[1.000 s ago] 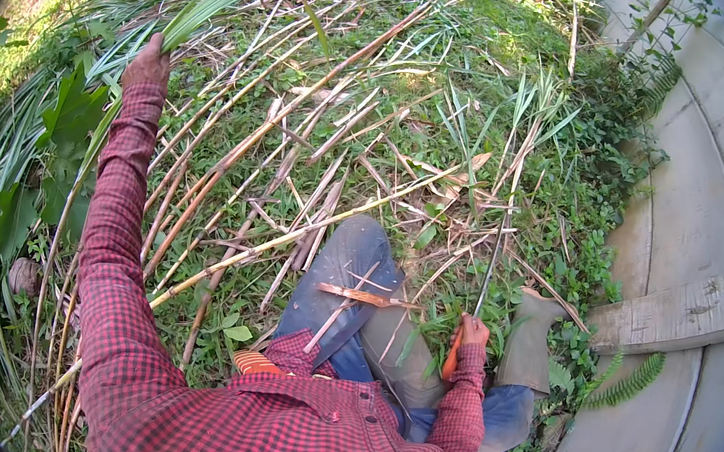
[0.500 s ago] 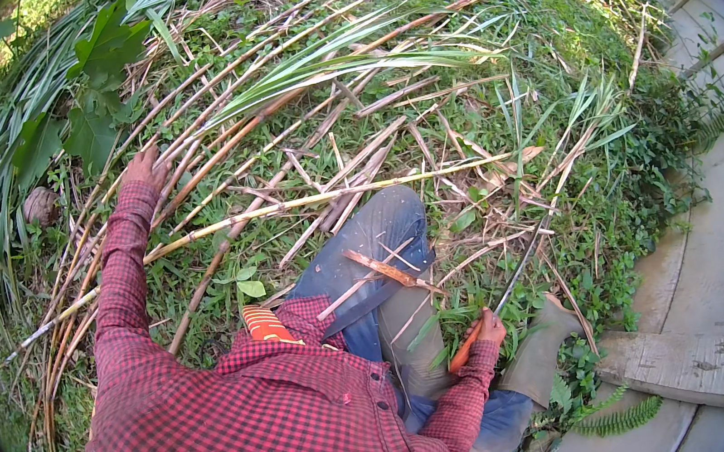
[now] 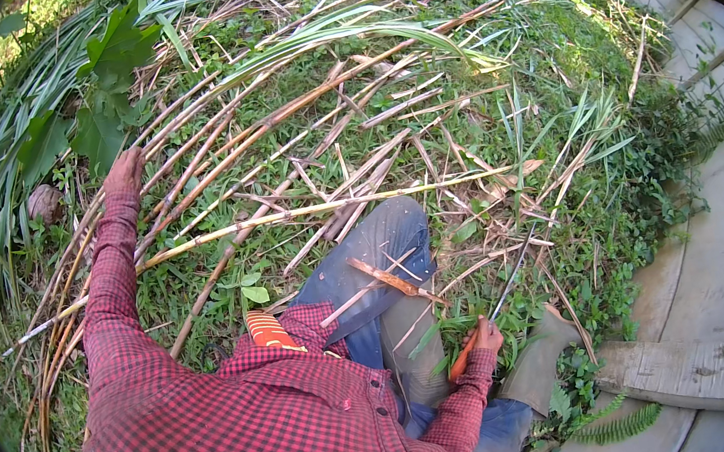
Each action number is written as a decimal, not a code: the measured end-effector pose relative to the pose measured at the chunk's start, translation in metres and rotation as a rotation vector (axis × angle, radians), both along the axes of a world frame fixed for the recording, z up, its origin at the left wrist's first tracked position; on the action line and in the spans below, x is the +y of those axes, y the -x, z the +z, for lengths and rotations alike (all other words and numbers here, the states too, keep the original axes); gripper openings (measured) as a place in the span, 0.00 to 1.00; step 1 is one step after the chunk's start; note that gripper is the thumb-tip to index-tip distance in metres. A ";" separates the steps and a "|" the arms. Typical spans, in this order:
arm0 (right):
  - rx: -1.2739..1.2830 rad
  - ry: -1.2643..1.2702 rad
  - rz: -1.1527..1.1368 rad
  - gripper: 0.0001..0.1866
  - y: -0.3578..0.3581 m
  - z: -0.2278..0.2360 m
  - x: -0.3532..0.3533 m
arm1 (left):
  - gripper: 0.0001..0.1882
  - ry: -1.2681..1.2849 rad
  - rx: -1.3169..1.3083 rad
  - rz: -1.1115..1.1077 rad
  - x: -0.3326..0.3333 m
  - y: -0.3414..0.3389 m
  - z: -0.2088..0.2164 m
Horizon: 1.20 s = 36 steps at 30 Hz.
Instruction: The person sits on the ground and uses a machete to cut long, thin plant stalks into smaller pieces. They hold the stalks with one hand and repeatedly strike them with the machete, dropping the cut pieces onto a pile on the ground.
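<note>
Out at the left, my left hand (image 3: 124, 172) is closed on a long cane stalk (image 3: 175, 125) that has green leaves (image 3: 336, 30) at its far end. Several more stalks (image 3: 233, 148) fan out on the grass beside and under it. My right hand (image 3: 486, 335), low and right of centre, grips the orange handle (image 3: 463, 357) of a long-bladed knife, a machete by its look. Its dark, narrow blade (image 3: 514, 272) points up and away over the grass. A yellowish stalk (image 3: 287, 214) lies crosswise in front of my bent knee.
Dry brown pieces (image 3: 392, 279) rest on my trouser leg. Cut stalk scraps lie over the grass (image 3: 426, 153). Pale boards (image 3: 697, 273) run along the right, with a thick plank (image 3: 687, 371) across them. Long green leaves (image 3: 4, 182) are heaped at the far left, near a broad-leaved plant (image 3: 115, 53).
My left hand has shifted slightly up and left, and the leafy stalk has moved away from me with it. My right hand and the knife stay nearly in place.
</note>
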State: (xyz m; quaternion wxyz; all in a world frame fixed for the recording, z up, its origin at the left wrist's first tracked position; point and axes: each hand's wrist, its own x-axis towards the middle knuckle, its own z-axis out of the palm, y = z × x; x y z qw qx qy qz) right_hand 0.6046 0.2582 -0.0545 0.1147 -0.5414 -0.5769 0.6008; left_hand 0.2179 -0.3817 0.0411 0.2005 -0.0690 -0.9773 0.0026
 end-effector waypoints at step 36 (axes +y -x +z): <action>-0.030 -0.077 0.122 0.15 0.005 -0.003 -0.009 | 0.21 -0.235 -0.347 -0.192 0.199 -0.017 -0.010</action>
